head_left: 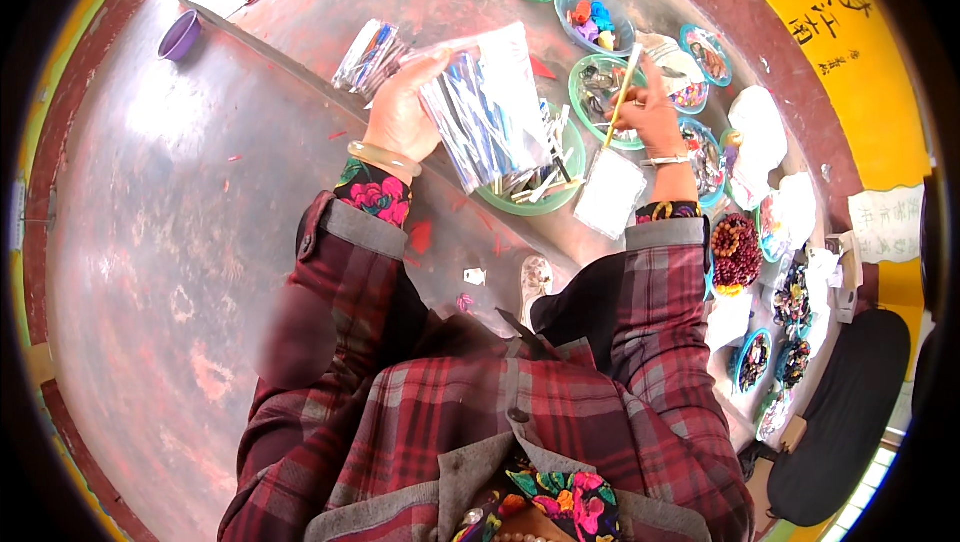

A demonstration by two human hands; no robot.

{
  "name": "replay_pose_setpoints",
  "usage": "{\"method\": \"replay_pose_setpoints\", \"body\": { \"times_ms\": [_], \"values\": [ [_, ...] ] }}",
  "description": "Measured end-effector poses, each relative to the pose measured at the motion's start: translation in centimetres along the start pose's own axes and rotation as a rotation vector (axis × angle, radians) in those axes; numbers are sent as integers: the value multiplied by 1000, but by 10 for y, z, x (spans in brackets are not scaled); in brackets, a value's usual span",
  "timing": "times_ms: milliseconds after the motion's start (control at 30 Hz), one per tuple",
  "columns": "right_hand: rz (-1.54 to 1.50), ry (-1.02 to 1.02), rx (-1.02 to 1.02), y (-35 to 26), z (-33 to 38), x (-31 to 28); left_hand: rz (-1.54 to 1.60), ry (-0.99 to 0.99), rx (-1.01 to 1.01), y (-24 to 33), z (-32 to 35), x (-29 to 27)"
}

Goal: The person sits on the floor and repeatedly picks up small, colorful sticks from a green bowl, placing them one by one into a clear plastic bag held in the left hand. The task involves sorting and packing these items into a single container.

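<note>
I count two hands point(408, 110), two bracelets point(385, 156), one yellow stick point(621, 105). Around them sit three green basins point(540, 207), one purple bucket point(180, 37).

Floor point(170, 192): grey, smooth, patched with red. Carries a purple tub point(178, 39) at far left, a red scrap point(421, 236) and small white card point(474, 276) near the middle, plus green bowls point(532, 208) and blue bowls point(625, 35) crowded toward the right.
</note>
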State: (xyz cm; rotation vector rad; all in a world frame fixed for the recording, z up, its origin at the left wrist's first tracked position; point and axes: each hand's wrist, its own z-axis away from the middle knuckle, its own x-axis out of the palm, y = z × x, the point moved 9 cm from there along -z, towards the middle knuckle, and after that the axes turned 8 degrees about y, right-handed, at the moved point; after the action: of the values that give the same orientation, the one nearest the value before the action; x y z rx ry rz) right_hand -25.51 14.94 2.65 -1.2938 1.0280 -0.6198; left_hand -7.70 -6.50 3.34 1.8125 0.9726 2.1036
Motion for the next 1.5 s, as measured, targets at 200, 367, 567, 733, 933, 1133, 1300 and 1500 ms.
{"method": "replay_pose_setpoints", "body": {
  "times_ms": [200, 367, 567, 733, 933, 1133, 1300, 1500],
  "values": [
    [-367, 18, -136, -64, 19, -10, -102, -138, -190, -30, 10, 24],
    [-513, -36, -230, -92, 30, -4, -171, -74, -258, -50, 13, 10],
    [-632, -4, -259, -92, 29, -8, -234, -229, -255, -52, 18, 32],
    [-724, 130, -327, -97, 31, -8, -269, -256, -283, -58, 18, 26],
    [-655, 107, -335, -101, 36, 2, -327, -261, -267, -59, 18, 26],
    [-539, 35, -346, -105, 36, 11, -441, -267, -192, -57, 16, 21],
    [-493, -1, -329, -105, 37, 17, -430, -209, -192, -61, 13, 13],
    [-418, -5, -363, -110, 42, 20, -481, -213, -158, -61, 12, 13]
  ]
}}
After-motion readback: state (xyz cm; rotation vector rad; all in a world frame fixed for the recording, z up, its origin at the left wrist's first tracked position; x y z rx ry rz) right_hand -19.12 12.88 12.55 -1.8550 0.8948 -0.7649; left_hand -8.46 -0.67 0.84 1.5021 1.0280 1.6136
